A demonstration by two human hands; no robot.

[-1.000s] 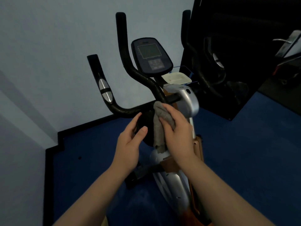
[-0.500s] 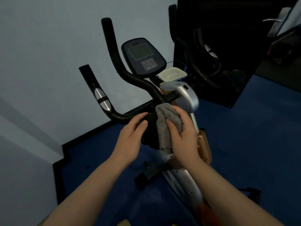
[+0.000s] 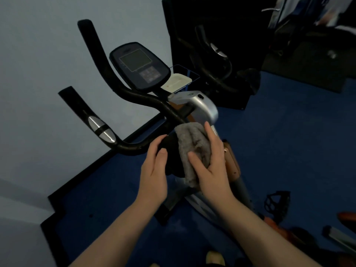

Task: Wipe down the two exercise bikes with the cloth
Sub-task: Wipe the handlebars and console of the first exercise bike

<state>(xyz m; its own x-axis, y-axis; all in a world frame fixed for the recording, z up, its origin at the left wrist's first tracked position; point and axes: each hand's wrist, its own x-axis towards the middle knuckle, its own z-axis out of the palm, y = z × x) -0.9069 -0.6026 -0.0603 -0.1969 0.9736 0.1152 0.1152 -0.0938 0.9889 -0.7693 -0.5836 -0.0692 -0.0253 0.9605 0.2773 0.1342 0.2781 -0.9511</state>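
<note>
An exercise bike (image 3: 202, 110) stands on the blue floor (image 3: 289, 151). Its black handlebar (image 3: 134, 97) carries a console (image 3: 139, 66). The right hand (image 3: 210, 166) presses the grey cloth (image 3: 192, 147) against the dark stem, thumb and fingers (image 3: 212, 135) clamped around it. The left hand (image 3: 154, 168) rests beside the cloth, fingers together.

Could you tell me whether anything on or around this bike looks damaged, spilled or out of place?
Nothing stands out. The right hand presses the grey cloth against the bike's black centre; the left hand rests beside it. The console looks intact.
</note>
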